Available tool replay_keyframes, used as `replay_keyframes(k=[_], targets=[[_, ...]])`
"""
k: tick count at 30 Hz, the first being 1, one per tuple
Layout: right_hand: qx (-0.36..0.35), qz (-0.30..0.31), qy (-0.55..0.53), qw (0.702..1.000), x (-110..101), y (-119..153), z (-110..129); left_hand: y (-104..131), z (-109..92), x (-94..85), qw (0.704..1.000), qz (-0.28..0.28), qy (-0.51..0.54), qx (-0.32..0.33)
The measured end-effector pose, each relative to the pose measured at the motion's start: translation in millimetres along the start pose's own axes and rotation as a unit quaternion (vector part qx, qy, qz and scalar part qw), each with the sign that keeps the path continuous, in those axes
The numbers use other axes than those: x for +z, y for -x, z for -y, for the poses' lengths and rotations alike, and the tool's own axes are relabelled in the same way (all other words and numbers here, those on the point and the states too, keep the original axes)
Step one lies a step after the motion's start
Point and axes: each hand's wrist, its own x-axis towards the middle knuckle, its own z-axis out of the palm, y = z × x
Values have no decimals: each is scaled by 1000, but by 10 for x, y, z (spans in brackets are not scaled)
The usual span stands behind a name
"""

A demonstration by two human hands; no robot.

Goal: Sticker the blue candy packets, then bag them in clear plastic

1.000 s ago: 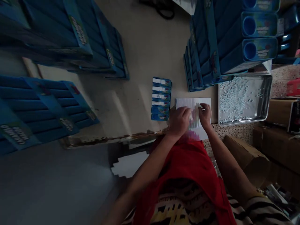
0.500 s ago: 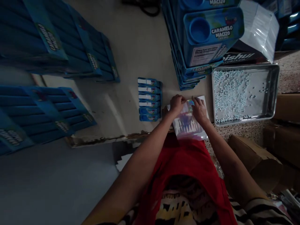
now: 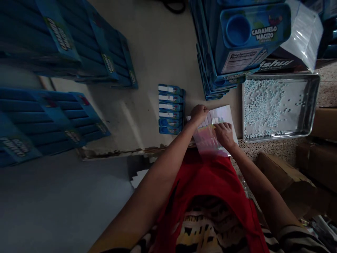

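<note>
A shiny, iridescent sheet (image 3: 218,113) lies at the table's front edge, its lower part reaching over the red apron. My left hand (image 3: 199,114) is closed at its upper left edge, with the fingertips curled out of sight. On the middle of the sheet my right hand (image 3: 224,134) pinches at a bright, yellowish edge of the film; whether this is a separate strip cannot be made out. Left of my hands stands a row of small blue boxes (image 3: 170,105). Several carry a white strip, while the nearest ones show a round blue spot instead.
A metal tray (image 3: 317,105) with small pale blue balls (image 3: 260,109) sits at the right. Stacked blue boxes (image 3: 244,38) rise behind my hands, and more blue packs (image 3: 60,38) stand at the left. Cardboard boxes (image 3: 286,179) are at the lower right. A dark looped object (image 3: 175,6) lies far back.
My right hand has moved down the sheet, away from its top edge and from my left hand. My left hand stays at the upper left edge. The view has shifted slightly.
</note>
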Motion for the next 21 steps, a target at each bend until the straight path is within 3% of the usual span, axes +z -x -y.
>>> replay_keyframes(k=[4,6,8,10,12,14,16,21], targets=[[142,-60,-129,980,-262,286,216,111,-58,-41,997,-56,10,47],[208,-92,-265,937,-445,379,363,306,-61,-75,989,-91,66,93],[241,-104,-406,875,-632,419,512,586,-36,-116,974,-106,173,105],[251,-103,-508,818,-791,411,646,895,13,-165,943,-74,321,41],[254,-97,-563,781,-900,374,758,1166,67,-224,878,-1,476,-56],[256,-84,-587,764,-952,330,846,1362,110,-290,796,67,593,-99],[255,-62,-596,759,-955,296,912,1482,132,-355,747,82,653,-89],[266,-35,-600,754,-849,263,1039,1631,188,-461,732,0,674,-96]])
